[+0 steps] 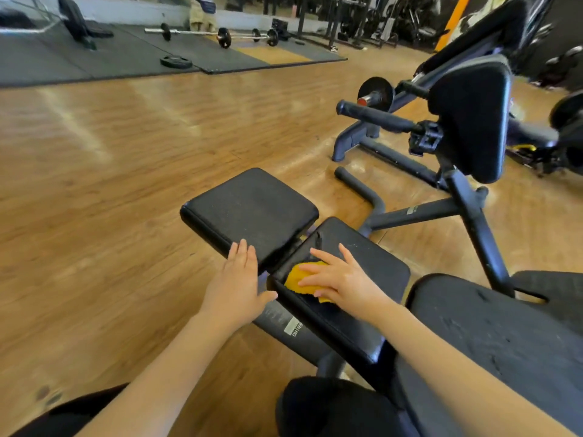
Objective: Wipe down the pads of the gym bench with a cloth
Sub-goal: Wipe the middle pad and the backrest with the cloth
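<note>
Yellow cloth [304, 280] pressed flat on right pad [347, 279] of bench under right hand [337, 277], grip wide, fingers spread. Just left of it, left hand [236, 279] resting open-fingered against near edge of left pad [252, 209].

barbell [202, 33] on mat | loose plate [175, 62] | wood floor [110, 152]
</note>
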`<state>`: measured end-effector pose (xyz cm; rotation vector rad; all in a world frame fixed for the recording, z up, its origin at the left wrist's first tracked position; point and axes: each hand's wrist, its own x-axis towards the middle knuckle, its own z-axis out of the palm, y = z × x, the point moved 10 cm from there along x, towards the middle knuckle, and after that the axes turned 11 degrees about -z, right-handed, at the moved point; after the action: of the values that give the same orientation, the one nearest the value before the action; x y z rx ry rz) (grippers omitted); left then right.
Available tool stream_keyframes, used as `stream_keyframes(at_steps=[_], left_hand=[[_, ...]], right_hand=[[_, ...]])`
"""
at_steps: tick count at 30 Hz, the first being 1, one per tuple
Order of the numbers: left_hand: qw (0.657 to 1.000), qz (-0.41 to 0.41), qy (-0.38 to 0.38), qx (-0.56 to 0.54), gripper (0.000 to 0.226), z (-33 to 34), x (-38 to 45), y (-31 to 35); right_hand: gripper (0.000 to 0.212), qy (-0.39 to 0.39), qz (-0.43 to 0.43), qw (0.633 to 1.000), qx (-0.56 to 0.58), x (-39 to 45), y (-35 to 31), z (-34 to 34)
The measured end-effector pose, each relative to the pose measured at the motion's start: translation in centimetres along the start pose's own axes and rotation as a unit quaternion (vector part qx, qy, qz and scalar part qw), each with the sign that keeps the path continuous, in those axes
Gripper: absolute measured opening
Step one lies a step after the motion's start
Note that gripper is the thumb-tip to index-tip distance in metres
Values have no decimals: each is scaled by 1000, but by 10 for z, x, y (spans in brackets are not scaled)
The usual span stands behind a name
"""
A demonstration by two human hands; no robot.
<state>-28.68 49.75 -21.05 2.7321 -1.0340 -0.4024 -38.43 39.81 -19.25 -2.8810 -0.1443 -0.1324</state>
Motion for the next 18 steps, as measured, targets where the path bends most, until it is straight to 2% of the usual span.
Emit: stream_keyframes(at_steps=[2, 4, 6, 8, 10, 12, 15, 18], left_hand=[[1000, 25, -1, 1, 93, 8, -13, 13], [999, 41, -3, -5, 93, 18, -25, 25], [999, 52, 8, -1, 93, 26, -34, 34], [998, 63, 20, 16, 93, 31, -41, 39], [997, 62, 21, 27, 93, 35, -44, 38], [999, 40, 20, 11, 94, 35, -43, 31], [999, 18, 28, -20, 94, 29, -38, 21], [999, 32, 16, -25, 94, 30, -35, 20]], right_hand=[[39, -37, 72, 997, -11, -18, 5, 10], [50, 37, 210, 975, 59, -35, 12, 5], [62, 131, 343, 919, 146, -48, 15, 4], [77, 123, 424, 880, 174, -46, 10, 16], [88, 100, 460, 871, 140, -37, 7, 24], [88, 94, 452, 884, 74, -23, 6, 24], [64, 88, 349, 933, -14, -2, 3, 22], [39, 73, 225, 971, 29, -2, 7, 15]])
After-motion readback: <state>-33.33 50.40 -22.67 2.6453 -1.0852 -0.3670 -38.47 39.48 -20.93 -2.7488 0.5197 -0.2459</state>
